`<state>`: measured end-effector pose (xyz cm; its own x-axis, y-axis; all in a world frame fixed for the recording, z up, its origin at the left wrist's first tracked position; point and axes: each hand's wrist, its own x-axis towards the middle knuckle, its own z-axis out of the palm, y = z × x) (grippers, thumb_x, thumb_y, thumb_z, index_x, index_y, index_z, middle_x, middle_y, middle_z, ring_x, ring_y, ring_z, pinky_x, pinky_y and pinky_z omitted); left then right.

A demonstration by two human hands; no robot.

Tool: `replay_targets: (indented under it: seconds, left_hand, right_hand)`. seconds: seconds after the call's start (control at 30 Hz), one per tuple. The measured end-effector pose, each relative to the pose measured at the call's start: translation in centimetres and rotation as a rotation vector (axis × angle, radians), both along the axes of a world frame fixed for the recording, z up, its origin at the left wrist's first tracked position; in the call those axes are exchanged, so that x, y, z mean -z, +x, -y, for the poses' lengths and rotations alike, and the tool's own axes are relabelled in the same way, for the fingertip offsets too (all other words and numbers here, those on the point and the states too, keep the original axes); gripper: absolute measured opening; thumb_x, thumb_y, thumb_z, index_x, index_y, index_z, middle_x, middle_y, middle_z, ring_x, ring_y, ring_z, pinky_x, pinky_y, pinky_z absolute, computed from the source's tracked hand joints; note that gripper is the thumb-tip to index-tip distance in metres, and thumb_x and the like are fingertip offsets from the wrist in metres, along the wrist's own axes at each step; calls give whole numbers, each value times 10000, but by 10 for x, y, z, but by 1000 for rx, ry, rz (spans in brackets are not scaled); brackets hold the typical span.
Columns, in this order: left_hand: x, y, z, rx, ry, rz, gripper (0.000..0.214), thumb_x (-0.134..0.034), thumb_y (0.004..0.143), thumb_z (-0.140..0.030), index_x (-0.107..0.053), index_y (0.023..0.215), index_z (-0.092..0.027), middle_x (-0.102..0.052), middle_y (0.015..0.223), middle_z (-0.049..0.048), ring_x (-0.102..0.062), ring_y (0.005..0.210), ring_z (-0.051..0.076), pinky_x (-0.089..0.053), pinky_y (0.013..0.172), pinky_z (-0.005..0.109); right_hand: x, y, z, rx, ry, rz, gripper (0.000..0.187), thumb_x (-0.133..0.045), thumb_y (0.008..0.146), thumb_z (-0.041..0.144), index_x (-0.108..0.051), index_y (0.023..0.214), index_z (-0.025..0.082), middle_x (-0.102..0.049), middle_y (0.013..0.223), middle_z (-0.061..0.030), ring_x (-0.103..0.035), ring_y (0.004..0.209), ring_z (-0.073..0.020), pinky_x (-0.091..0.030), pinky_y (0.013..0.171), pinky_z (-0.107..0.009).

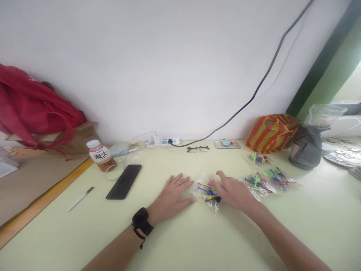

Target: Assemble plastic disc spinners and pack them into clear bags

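A small clear plastic bag [207,191] of coloured plastic pieces lies on the pale green table [180,241] between my hands. My left hand [171,196], with a ring and a black watch on the wrist, lies flat with fingers spread, its fingertips touching the bag's left edge. My right hand [232,191] rests on the bag's right side, fingers stretched out and pressing on it. To the right lie more such bags: one [257,183], another [279,177], and a third [260,158] farther back.
A black phone [124,181], a drink bottle [100,155] and a white pen [80,198] lie at left. Glasses [197,149], a power strip [163,142], a striped bag [270,132] and a grey bag [307,146] stand along the back. A red bag [31,105] sits far left.
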<state>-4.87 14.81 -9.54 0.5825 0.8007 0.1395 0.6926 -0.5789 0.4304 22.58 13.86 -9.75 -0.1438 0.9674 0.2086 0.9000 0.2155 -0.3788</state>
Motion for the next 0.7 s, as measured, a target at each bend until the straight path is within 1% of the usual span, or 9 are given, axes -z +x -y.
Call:
replay_targets:
  seconds: [0.1,0.2,0.27,0.33,0.43,0.5,0.53,0.6,0.7]
  left_hand:
    - [3,2,-1,-43,33,111,423,-552,1006,-441,-602,1411,-331,-668,1394,36,-540,1363,306,-358,1195,508]
    - [3,2,-4,-86,18,228,381,-514,1008,-310,-630,1371,-321,-717,1274,38,-637,1194,279,-457,1088,459]
    - [1,2,-5,-83,5,322,413,-487,1011,-277,-601,1408,-309,-691,1310,46,-632,1193,272,-468,1074,434]
    - [-2,3,-5,-89,8,409,423,-459,1030,-289,-577,1436,-291,-670,1311,64,-626,1180,262,-486,1042,406]
    - [-1,4,-6,-161,28,510,405,-438,1054,-360,-590,1420,-274,-673,1179,79,-636,1070,243,-511,947,379]
    - [2,4,-7,-222,-5,600,422,-448,1056,-420,-575,1428,-268,-667,1131,77,-634,1016,230,-509,914,366]
    - [3,4,-9,-243,-53,663,446,-453,1052,-456,-561,1438,-259,-669,1119,77,-636,993,224,-509,904,362]
    - [6,3,-12,-255,-228,800,536,-448,1036,-552,-536,1456,-230,-688,1103,85,-650,949,222,-518,884,363]
    - [4,1,-17,-214,-564,992,756,-363,973,-745,-578,1410,-167,-736,1057,116,-695,954,258,-532,893,388]
  right_hand:
    - [-7,-3,4,-179,-158,-146,411,-532,984,553,-572,1296,289,-721,857,-44,-700,802,-263,-477,672,-337]
    - [-8,-8,2,-312,-222,-367,497,-641,918,445,-533,1378,291,-677,969,-35,-655,835,-218,-523,710,-329]
    - [-6,-10,-3,-305,-194,-483,486,-679,882,408,-573,1337,275,-645,986,-36,-623,819,-199,-538,729,-334]
    - [-2,-11,-9,-253,-163,-610,466,-724,838,397,-615,1268,255,-622,994,-38,-610,792,-185,-549,750,-345]
    - [3,-9,-18,-150,-169,-843,485,-796,754,414,-652,1177,226,-621,1043,-57,-642,841,-192,-562,814,-366]
    - [5,-7,-21,-109,-207,-926,434,-825,716,463,-688,1035,202,-641,1049,-72,-659,873,-209,-561,820,-369]
    - [4,-6,-21,-110,-234,-935,402,-821,720,495,-693,955,195,-656,1035,-75,-663,878,-216,-557,813,-367]
    - [3,-6,-21,-153,-291,-924,388,-777,773,556,-670,854,192,-686,981,-70,-670,875,-220,-547,815,-366]
    - [0,-8,-17,-272,-368,-956,393,-687,872,594,-612,881,209,-713,906,-53,-687,910,-225,-538,854,-377]
